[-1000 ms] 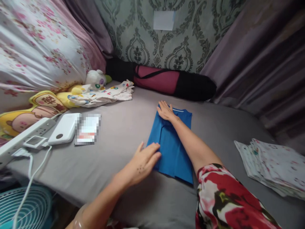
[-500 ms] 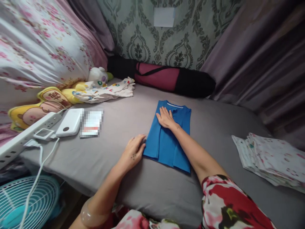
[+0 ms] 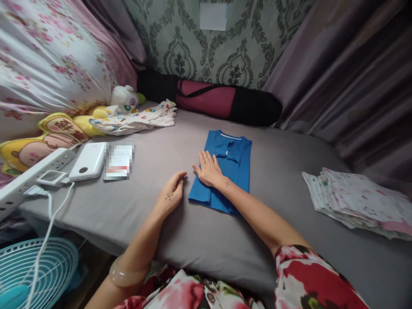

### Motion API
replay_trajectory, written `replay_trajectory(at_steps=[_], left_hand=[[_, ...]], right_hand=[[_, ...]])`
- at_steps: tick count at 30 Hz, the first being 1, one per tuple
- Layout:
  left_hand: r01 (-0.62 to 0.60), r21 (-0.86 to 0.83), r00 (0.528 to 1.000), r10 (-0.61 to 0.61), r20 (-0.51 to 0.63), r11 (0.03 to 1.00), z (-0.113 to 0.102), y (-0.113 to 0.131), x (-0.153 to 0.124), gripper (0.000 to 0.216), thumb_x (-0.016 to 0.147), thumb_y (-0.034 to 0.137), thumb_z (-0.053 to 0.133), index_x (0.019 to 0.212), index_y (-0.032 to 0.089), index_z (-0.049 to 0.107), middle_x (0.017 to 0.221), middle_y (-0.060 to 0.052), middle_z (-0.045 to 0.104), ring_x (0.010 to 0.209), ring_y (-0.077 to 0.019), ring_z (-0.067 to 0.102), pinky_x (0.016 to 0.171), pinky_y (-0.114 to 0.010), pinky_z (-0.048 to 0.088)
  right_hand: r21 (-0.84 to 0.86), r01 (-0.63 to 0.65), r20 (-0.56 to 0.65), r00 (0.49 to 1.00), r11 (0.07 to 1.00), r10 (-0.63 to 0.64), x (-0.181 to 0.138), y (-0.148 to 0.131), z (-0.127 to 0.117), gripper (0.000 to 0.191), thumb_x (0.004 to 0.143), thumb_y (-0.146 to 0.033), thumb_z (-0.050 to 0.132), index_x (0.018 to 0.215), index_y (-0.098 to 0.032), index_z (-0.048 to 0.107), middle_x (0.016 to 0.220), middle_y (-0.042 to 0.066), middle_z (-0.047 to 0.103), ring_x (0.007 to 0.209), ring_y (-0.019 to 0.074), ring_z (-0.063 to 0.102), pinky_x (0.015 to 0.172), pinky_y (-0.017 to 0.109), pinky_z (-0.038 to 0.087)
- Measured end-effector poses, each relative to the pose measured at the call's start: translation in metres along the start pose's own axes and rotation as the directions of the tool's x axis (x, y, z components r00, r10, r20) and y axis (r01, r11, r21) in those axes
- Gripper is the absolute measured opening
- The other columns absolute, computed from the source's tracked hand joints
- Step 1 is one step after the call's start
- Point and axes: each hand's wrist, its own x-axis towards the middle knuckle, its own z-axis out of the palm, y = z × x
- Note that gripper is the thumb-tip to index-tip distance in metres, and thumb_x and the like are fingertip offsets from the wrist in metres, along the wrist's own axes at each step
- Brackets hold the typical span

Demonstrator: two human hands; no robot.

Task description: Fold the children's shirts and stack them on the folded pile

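A blue shirt (image 3: pixel 238 171) lies folded into a narrow panel on the grey sheet, its collar at the far end. Two short sleeve ends lie folded on its upper front. My right hand (image 3: pixel 209 169) rests flat on the shirt's left half, below those sleeve ends, fingers spread and holding nothing. Just left of the shirt, my left hand (image 3: pixel 172 193) hovers or rests by the sheet with its fingers loosely bent and nothing in it. A small gap separates it from the cloth.
Folded patterned cloths (image 3: pixel 357 199) are stacked at the right. On the left lie a white power bank (image 3: pixel 88 161), a power strip (image 3: pixel 35 174) with cables, a blurred packet (image 3: pixel 119 162), plush toys (image 3: pixel 51 139) and a printed garment (image 3: pixel 141 121). A long black-and-maroon bag (image 3: pixel 206 98) lies along the wall.
My right hand has slid from near the collar down toward the shirt's middle, uncovering the folded sleeve ends. My left hand has come away from the shirt's left edge. The view has shifted slightly.
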Motion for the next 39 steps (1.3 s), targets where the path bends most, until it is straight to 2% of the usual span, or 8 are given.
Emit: replay_trajectory(at_steps=[10, 14, 17, 20, 24, 28, 34, 39], left_hand=[[0.01, 0.041, 1.0, -0.01, 0.01, 0.999, -0.003, 0.001, 0.006, 0.04, 0.086, 0.03, 0.037, 0.114, 0.014, 0.06, 0.122, -0.013, 0.065, 0.116, -0.023, 0.059, 0.106, -0.042, 0.042], [-0.033, 0.15, 0.997, 0.023, 0.07, 0.988, -0.007, 0.008, 0.01, 0.042, 0.088, 0.034, 0.037, 0.119, 0.013, 0.057, 0.126, -0.015, 0.062, 0.118, -0.025, 0.058, 0.104, -0.044, 0.043], [-0.184, 0.243, 0.978, 0.151, 0.147, 0.952, -0.007, 0.014, 0.012, 0.043, 0.09, 0.035, 0.036, 0.124, 0.015, 0.054, 0.129, -0.014, 0.06, 0.121, -0.0243, 0.056, 0.106, -0.043, 0.042], [-0.368, 0.297, 0.914, 0.285, 0.288, 0.881, 0.004, 0.021, 0.014, 0.045, 0.094, 0.035, 0.032, 0.129, 0.016, 0.051, 0.137, -0.014, 0.055, 0.128, -0.0226, 0.05, 0.11, -0.042, 0.037], [-0.541, 0.374, 0.811, 0.348, 0.471, 0.753, 0.029, 0.026, 0.013, 0.052, 0.097, 0.042, 0.032, 0.138, 0.012, 0.046, 0.15, -0.016, 0.039, 0.143, -0.0256, 0.03, 0.117, -0.047, 0.024], [-0.564, 0.435, 0.788, 0.301, 0.537, 0.702, 0.042, 0.02, 0.012, 0.06, 0.097, 0.048, 0.034, 0.144, 0.011, 0.04, 0.154, -0.017, 0.031, 0.145, -0.0271, 0.021, 0.119, -0.047, 0.018], [-0.55, 0.437, 0.772, 0.233, 0.592, 0.712, 0.033, 0.023, 0.016, 0.062, 0.097, 0.051, 0.031, 0.147, 0.014, 0.037, 0.156, -0.014, 0.029, 0.146, -0.0259, 0.021, 0.119, -0.046, 0.018], [-0.603, 0.434, 0.754, 0.301, 0.583, 0.67, 0.029, 0.032, 0.015, 0.065, 0.098, 0.054, 0.025, 0.149, 0.014, 0.031, 0.157, -0.013, 0.027, 0.146, -0.0239, 0.019, 0.119, -0.046, 0.016]], right_hand=[[0.155, 0.081, 0.046, 0.995, 0.985, -0.09, -0.067, -0.041, 0.009, 0.07, 0.099, -0.05, 0.02, 0.15, -0.002, 0.027, 0.159, 0.016, 0.017, 0.148, 0.0246, 0.007, 0.12, 0.045, 0.007], [0.213, 0.107, 0.003, 0.994, 0.971, -0.11, -0.085, -0.022, -0.01, 0.068, 0.1, -0.048, 0.019, 0.151, -0.003, 0.021, 0.16, 0.015, 0.012, 0.148, 0.0233, 0.004, 0.12, 0.044, 0.007], [0.176, 0.009, -0.078, 0.997, 0.984, 0.005, -0.111, 0.008, -0.023, 0.067, 0.1, -0.048, 0.021, 0.153, -0.007, 0.019, 0.16, 0.014, 0.01, 0.148, 0.0229, 0.003, 0.12, 0.046, 0.006], [0.115, -0.122, -0.1, 0.986, 0.986, 0.134, -0.134, 0.038, -0.024, 0.065, 0.1, -0.046, 0.02, 0.153, -0.009, 0.019, 0.16, 0.013, 0.012, 0.148, 0.0227, 0.004, 0.12, 0.047, 0.007], [0.035, -0.072, -0.061, 0.995, 0.997, 0.074, -0.15, 0.054, -0.011, 0.064, 0.1, -0.045, 0.022, 0.152, -0.009, 0.023, 0.159, 0.013, 0.015, 0.148, 0.0227, 0.007, 0.12, 0.047, 0.009], [0.012, -0.067, -0.045, 0.997, 0.998, 0.067, -0.155, 0.053, -0.005, 0.062, 0.098, -0.039, 0.027, 0.151, -0.007, 0.028, 0.158, 0.013, 0.021, 0.147, 0.0231, 0.014, 0.12, 0.044, 0.014], [0.044, -0.074, 0.006, 0.997, 0.996, 0.073, -0.159, 0.053, -0.021, 0.061, 0.098, -0.035, 0.028, 0.152, -0.008, 0.023, 0.159, 0.012, 0.015, 0.147, 0.0222, 0.013, 0.12, 0.043, 0.016], [0.029, -0.176, -0.109, 0.978, 0.984, 0.178, -0.163, 0.048, -0.02, 0.068, 0.1, -0.047, 0.023, 0.152, -0.004, 0.019, 0.159, 0.017, 0.012, 0.147, 0.0251, 0.008, 0.119, 0.048, 0.015]])
